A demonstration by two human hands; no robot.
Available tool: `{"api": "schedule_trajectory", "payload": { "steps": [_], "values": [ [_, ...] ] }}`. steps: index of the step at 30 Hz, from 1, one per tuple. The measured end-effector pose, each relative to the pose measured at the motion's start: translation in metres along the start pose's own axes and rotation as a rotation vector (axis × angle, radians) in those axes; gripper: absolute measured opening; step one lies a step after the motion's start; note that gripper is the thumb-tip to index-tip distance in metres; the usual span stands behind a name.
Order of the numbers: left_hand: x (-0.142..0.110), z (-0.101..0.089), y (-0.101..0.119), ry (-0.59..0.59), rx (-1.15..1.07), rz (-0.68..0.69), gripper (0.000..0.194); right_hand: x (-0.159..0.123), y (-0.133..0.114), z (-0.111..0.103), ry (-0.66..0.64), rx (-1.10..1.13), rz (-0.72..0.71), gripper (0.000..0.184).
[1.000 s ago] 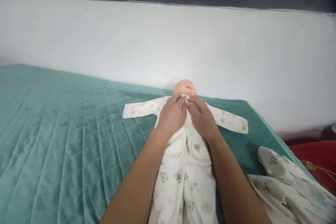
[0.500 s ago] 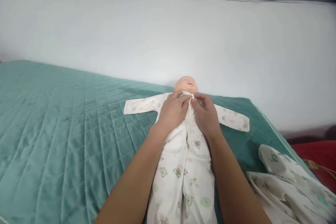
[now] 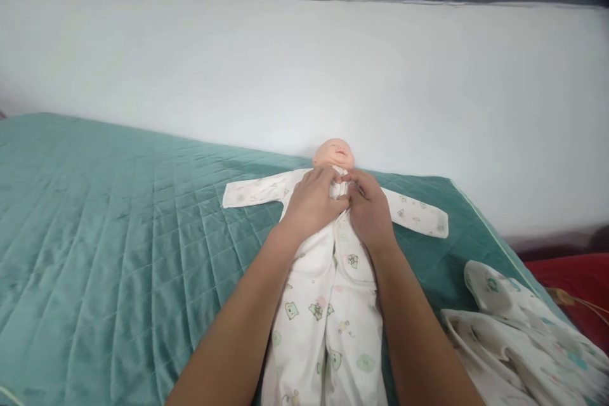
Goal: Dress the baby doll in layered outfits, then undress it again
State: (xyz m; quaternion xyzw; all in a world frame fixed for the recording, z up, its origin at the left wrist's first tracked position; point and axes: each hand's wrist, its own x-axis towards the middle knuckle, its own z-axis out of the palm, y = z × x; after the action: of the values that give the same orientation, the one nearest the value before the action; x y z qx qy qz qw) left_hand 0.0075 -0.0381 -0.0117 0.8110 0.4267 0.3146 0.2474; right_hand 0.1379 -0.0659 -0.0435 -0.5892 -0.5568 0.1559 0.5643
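Observation:
A baby doll (image 3: 334, 153) lies on its back, its head by the wall, dressed in a white baby romper (image 3: 354, 304) printed with green bears. The romper's sleeves stretch out to both sides and its legs run toward me. My left hand (image 3: 318, 198) rests on the chest, thumb and bent fingers closed on the front opening just below the neck. Facing it, my right hand (image 3: 368, 206) pinches the opposite edge of the opening. The fingertips of both hands nearly meet there. Any fastener between them is too small to make out.
A green quilted cover (image 3: 143, 247) spreads under the doll, with its piped edge at the right. Crumpled printed baby clothes (image 3: 523, 342) lie at the lower right. Beyond the edge is something red (image 3: 575, 279). The white wall (image 3: 285, 70) stands directly behind the doll's head.
My left thumb has shifted down from the fingers, and a bit of the romper's front now shows between my hands. The doll stays in place while the view shifts slightly.

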Motion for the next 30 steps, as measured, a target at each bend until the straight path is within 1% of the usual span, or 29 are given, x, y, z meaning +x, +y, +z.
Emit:
{"api": "schedule_trajectory", "payload": {
  "steps": [3,5,8,10,11,13,16,20,23,26,30],
  "values": [
    [-0.001,-0.001,0.0,-0.018,0.003,0.01,0.014,0.0,-0.002,-0.001,-0.004,-0.045,0.079,0.02],
    [-0.002,-0.004,-0.002,-0.061,-0.018,0.032,0.012,0.0,-0.004,-0.002,-0.018,-0.063,0.122,0.018],
    [-0.001,-0.008,-0.006,-0.126,-0.093,0.077,0.007,0.0,-0.005,-0.003,-0.028,-0.061,0.129,0.017],
    [-0.001,-0.01,-0.007,-0.134,-0.137,0.081,0.002,0.0,-0.005,-0.003,-0.036,-0.035,0.087,0.021],
    [-0.002,-0.011,-0.007,-0.134,-0.152,0.075,0.003,0.0,-0.005,-0.004,-0.047,-0.013,0.055,0.024],
    [-0.003,-0.017,-0.006,-0.155,-0.175,0.069,0.012,0.0,-0.005,-0.006,-0.092,0.036,-0.017,0.03],
    [-0.008,-0.034,-0.003,-0.278,-0.187,0.077,0.024,0.001,-0.005,-0.012,-0.17,0.01,-0.083,0.027],
    [-0.013,-0.058,-0.005,-0.461,-0.138,0.159,0.026,0.001,-0.008,-0.03,-0.268,-0.169,-0.149,0.026],
    [-0.014,-0.064,-0.01,-0.536,-0.114,0.214,0.026,0.0,-0.017,-0.044,-0.414,-0.259,-0.241,0.03],
    [-0.013,-0.06,-0.012,-0.523,-0.119,0.252,0.021,-0.002,-0.029,-0.052,-0.534,-0.285,-0.311,0.026],
    [-0.014,-0.051,-0.008,-0.442,-0.125,0.307,0.015,-0.006,-0.043,-0.053,-0.63,-0.265,-0.292,0.012]
  ]
}}
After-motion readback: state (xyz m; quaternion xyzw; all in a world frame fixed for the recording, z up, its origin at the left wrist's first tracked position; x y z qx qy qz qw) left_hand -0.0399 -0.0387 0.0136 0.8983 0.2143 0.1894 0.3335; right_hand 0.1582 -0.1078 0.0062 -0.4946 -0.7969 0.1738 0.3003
